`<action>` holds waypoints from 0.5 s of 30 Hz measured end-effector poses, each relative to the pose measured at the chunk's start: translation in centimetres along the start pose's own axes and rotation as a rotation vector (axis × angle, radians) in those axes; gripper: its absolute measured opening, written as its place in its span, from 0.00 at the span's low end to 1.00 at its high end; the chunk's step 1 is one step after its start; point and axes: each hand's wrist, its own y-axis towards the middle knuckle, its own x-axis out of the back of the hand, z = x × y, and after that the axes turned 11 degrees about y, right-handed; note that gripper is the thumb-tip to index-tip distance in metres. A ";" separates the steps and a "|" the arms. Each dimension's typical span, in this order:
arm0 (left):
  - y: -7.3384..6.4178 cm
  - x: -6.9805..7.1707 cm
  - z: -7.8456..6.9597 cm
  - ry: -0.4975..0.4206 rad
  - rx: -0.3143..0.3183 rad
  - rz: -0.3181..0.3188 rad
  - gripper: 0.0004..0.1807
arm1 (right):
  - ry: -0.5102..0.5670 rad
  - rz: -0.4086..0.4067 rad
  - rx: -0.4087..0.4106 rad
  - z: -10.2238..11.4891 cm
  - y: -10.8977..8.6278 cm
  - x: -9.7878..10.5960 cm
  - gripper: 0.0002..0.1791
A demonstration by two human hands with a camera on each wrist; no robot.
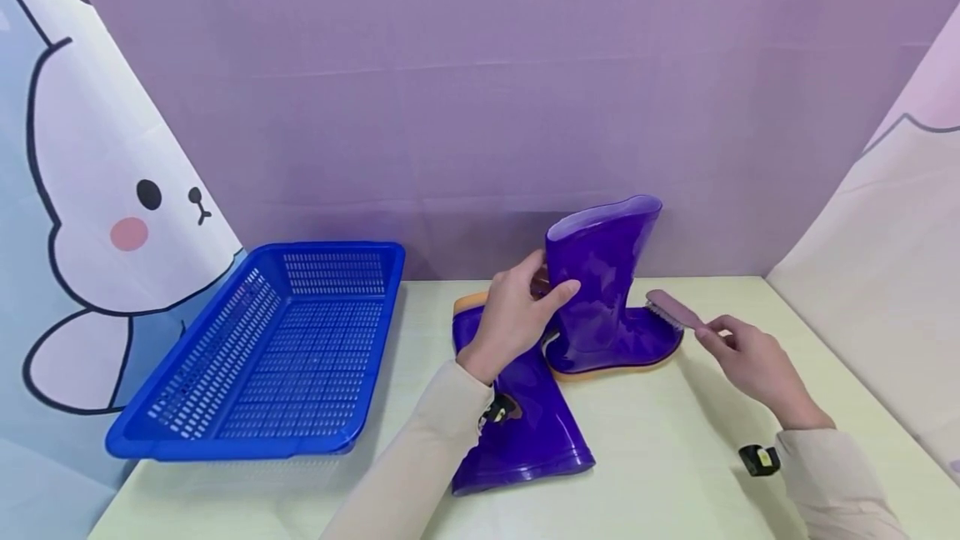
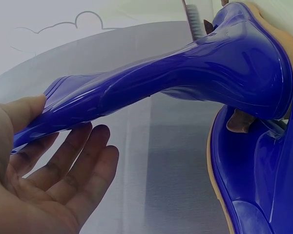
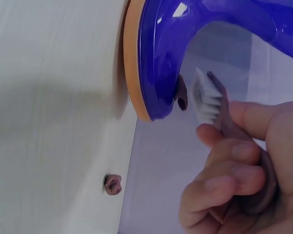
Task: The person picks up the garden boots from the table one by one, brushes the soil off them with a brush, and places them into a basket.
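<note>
A shiny purple rain boot (image 1: pixel 600 298) with an orange sole stands upright on the table. My left hand (image 1: pixel 517 307) holds its shaft, thumb on one side and fingers on the other, as the left wrist view (image 2: pixel 53 180) also shows. My right hand (image 1: pixel 757 361) grips a mauve brush (image 1: pixel 675 308) by its handle, pale bristles facing the boot's toe. In the right wrist view a brown lump (image 3: pixel 181 92) clings to the toe, close to the bristles (image 3: pixel 205 97). The second purple boot (image 1: pixel 532 432) lies on its side under my left forearm, partly hidden.
A blue perforated plastic basket (image 1: pixel 386 340) sits at the left of the pale table (image 1: pixel 645 457). Another brown lump (image 3: pixel 112 185) shows on the light surface in the right wrist view. A purple backdrop (image 1: pixel 510 107) stands right behind the boots.
</note>
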 end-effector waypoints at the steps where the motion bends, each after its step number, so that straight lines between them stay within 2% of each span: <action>1: 0.0 0.0 0.0 0.001 0.000 0.000 0.20 | 0.003 0.002 0.008 0.2 0.0 -0.1 0.23; 9: 0.0 0.0 -0.3 0.000 0.003 0.008 0.21 | 0.006 0.013 0.055 1.0 0.0 -0.4 0.19; 15: 0.0 -0.1 -0.2 0.007 -0.007 0.000 0.19 | -0.027 -0.051 0.057 0.7 0.0 -0.7 0.18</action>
